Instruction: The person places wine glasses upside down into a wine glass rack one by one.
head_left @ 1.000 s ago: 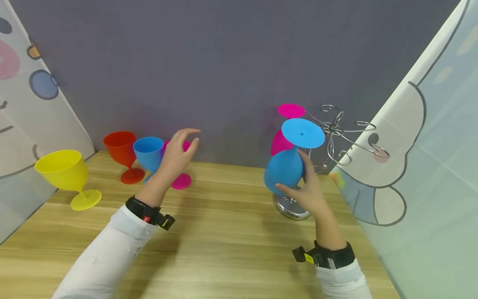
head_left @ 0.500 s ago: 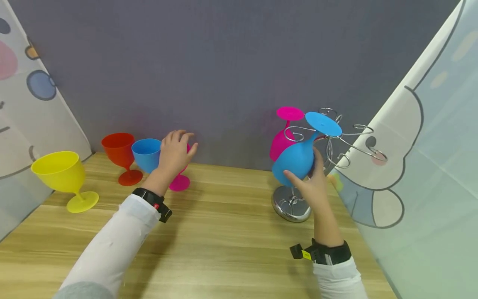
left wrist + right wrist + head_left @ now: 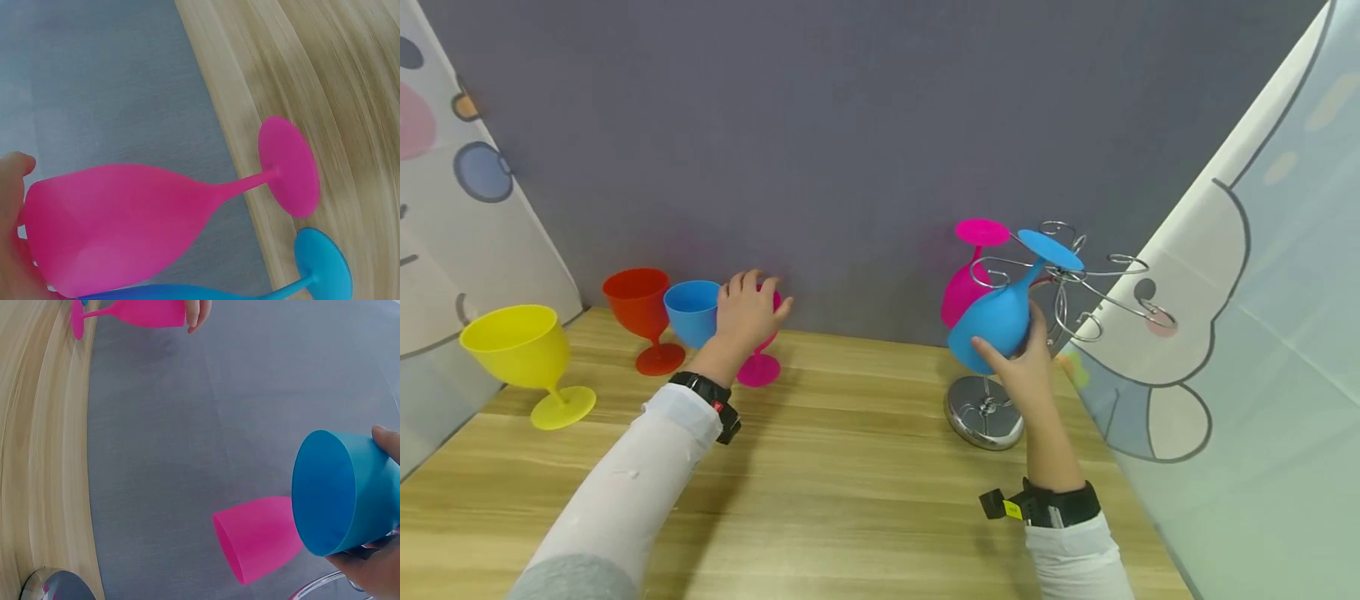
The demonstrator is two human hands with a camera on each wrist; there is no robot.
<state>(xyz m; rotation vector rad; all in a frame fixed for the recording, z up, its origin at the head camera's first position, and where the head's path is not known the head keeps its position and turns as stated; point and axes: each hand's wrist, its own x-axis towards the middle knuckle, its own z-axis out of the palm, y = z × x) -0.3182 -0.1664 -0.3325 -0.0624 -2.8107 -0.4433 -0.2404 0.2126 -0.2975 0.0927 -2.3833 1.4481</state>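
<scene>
My right hand (image 3: 1028, 367) grips the bowl of a blue goblet (image 3: 991, 329), turned upside down and tilted, its foot up by the wire arms of a metal rack (image 3: 983, 417). In the right wrist view its open mouth faces left. A pink goblet (image 3: 964, 292) hangs inverted from the rack just behind. On the left, my left hand (image 3: 747, 317) lies over the rim of another pink goblet (image 3: 125, 225), which stands upright on the table; its fingers look spread and relaxed. That hand covers part of the pink bowl in the head view.
Left of that hand stand a second blue goblet (image 3: 692, 312), a red goblet (image 3: 640, 300) and a yellow goblet (image 3: 523, 346), all upright on the wooden table (image 3: 835, 467). A grey wall (image 3: 850, 167) rises behind, with printed panels at both sides.
My right hand has brought the blue goblet rightward to the rack and tilted it, its foot now by the wire arms. My left hand has lowered onto the pink goblet's rim.
</scene>
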